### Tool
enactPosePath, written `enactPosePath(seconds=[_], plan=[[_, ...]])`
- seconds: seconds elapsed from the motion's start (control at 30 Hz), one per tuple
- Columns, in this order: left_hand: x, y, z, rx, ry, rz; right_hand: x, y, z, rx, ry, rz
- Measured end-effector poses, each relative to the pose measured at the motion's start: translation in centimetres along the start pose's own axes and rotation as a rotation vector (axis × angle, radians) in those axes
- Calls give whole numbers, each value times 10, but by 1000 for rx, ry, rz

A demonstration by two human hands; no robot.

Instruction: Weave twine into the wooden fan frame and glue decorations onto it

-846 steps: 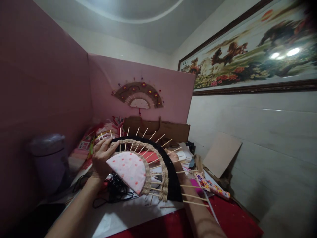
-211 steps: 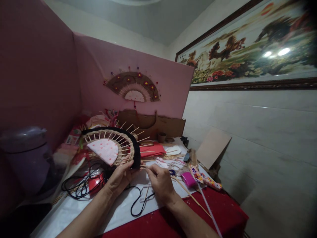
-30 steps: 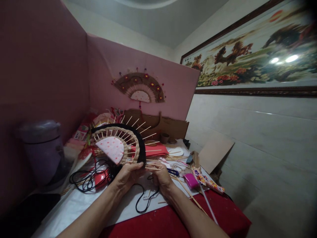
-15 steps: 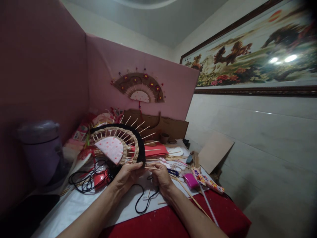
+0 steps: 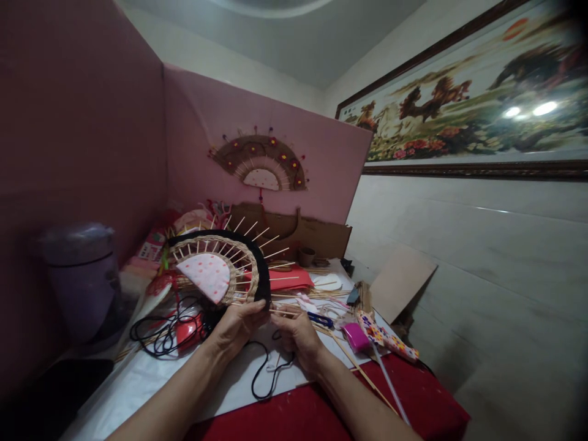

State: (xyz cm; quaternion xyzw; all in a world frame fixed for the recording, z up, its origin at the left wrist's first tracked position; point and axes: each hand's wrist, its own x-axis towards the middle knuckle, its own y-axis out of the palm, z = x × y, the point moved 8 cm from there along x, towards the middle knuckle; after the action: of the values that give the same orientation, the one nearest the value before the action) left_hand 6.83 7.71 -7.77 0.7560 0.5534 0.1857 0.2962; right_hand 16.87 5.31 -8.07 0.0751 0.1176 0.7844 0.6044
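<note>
My left hand (image 5: 241, 321) is closed on the lower right end of a half-round woven fan (image 5: 252, 269). Thin wooden sticks fan out past its black woven outer band; inside lie a tan woven band and a pink dotted half-disc (image 5: 206, 275). Close beside, my right hand (image 5: 301, 337) pinches the black cord (image 5: 261, 395) by the fan's lowest stick. The exact grip between its fingertips is partly hidden. A loop of that cord hangs below the hands over the white sheet, and more black cord lies tangled under the fan's left side.
A finished-looking fan (image 5: 261, 160) hangs on the pink panel behind. Blue-handled scissors (image 5: 320, 319), loose sticks, a magenta packet (image 5: 356, 337) and a flowered glue gun (image 5: 390, 342) lie to the right. A lidded purple container (image 5: 82, 288) stands left. Red cloth (image 5: 257, 422) covers the table's front.
My right hand's fingers have shifted slightly at the fan's lower end, baring more of the scissors. My left hand keeps its hold. The whole view has moved a little.
</note>
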Motion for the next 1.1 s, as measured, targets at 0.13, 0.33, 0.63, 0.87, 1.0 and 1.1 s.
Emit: enactPosePath(seconds=[0.13,0.33,0.63,0.87,1.0,1.1], plan=[[0,1,-1,-9,7,11,0,0,1,-15,-31,12],[1,-2,-1,-31,18,2,0,-4,1,-49,-49,-21],[1,-2,-3,-17,47,-10,1,-7,-1,-104,-70,-57],[0,-1,-2,-25,47,-21,1,-8,-1,-123,-67,-69],[0,-2,-3,-24,47,-24,1,-7,0,-120,-73,-66],[0,-3,-2,-21,46,-30,1,-7,0,-125,-70,-77]])
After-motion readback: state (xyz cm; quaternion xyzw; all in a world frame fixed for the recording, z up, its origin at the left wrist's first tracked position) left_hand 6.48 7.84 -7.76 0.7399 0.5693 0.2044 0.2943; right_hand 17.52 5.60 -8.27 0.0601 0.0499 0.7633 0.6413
